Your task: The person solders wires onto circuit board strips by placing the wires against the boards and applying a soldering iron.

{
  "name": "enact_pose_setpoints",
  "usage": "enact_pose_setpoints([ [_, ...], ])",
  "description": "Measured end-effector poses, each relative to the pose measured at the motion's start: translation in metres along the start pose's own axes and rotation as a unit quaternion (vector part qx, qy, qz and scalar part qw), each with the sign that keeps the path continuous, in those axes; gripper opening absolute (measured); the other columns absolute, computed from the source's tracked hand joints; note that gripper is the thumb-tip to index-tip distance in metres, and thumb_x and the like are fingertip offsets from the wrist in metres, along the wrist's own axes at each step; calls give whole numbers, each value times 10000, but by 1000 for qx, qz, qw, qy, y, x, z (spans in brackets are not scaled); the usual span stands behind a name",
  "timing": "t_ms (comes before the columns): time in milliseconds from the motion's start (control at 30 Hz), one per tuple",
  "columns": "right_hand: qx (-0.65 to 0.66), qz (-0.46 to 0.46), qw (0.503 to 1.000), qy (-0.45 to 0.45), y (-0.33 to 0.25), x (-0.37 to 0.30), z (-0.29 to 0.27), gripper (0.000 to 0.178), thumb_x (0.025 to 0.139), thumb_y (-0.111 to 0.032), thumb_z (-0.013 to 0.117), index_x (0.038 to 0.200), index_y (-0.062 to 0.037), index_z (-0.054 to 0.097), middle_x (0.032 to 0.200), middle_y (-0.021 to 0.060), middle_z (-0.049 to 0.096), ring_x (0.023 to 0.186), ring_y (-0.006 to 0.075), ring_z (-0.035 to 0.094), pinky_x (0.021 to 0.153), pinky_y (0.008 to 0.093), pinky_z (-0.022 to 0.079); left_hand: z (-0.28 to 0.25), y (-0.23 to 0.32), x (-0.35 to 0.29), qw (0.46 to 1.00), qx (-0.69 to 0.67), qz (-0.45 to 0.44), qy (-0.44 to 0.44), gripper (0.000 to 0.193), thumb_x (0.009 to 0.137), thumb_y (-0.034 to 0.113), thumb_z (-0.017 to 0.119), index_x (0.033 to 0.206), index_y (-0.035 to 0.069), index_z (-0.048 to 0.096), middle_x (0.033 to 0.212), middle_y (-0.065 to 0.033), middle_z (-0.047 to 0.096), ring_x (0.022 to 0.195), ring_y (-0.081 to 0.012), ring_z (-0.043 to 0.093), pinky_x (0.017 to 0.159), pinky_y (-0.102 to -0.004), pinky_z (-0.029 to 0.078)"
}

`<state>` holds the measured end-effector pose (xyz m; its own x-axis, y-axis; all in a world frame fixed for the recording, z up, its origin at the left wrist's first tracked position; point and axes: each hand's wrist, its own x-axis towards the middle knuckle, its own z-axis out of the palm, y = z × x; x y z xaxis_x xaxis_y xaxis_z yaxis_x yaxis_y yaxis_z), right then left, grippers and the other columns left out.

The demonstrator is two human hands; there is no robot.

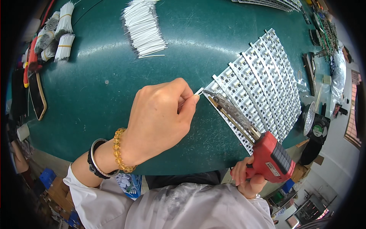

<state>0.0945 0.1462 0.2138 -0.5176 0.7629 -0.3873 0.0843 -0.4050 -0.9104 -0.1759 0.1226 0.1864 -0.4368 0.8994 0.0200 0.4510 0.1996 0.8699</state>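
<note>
My left hand [162, 110] pinches a short white wire [199, 91] between thumb and fingertips, at the left corner of a panel of circuit boards [263, 76]. In my right hand [248, 177] is a red gun-shaped soldering iron [271, 158], its fingers wrapped round the grip. The iron's dark tip meets the panel's corner close to the wire's end; whether tip and wire touch is too small to tell. Rows of small components cover the silvery panel, which lies flat on the green table [95, 122].
A pile of loose white wires [144, 28] lies at the far middle, with bundled wires [65, 45] at the far left. A phone [38, 95] rests by the left edge. On the right are a black fan [319, 128] and a black tool [309, 72]. More boards [272, 4] sit at the back.
</note>
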Motion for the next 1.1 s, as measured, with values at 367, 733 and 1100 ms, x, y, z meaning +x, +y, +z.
enact_pose_setpoints([
  [367,-18,-25,999,7,0,-1,0,739,799,-609,643,1136,22,459,495,-15,459,399,129,460,437,281,401,0,0,0,1000,6,3,3,124,814,25,688,725,-24,616,490,-28,529,396,-45,421,405,-232,325],
  [733,0,-17,1000,2,0,1,2,644,779,-556,689,1075,-11,517,560,19,502,427,148,491,469,305,427,2,-1,1,1000,7,14,7,132,813,28,690,718,-20,611,496,-37,535,392,-58,431,407,-240,337],
  [1100,-28,-35,999,8,3,-3,1,736,793,-584,655,1155,35,485,502,1,456,410,136,468,450,289,415,2,-1,0,1000,9,13,7,133,809,28,691,715,-18,609,503,-47,547,391,-68,448,409,-243,348],
])
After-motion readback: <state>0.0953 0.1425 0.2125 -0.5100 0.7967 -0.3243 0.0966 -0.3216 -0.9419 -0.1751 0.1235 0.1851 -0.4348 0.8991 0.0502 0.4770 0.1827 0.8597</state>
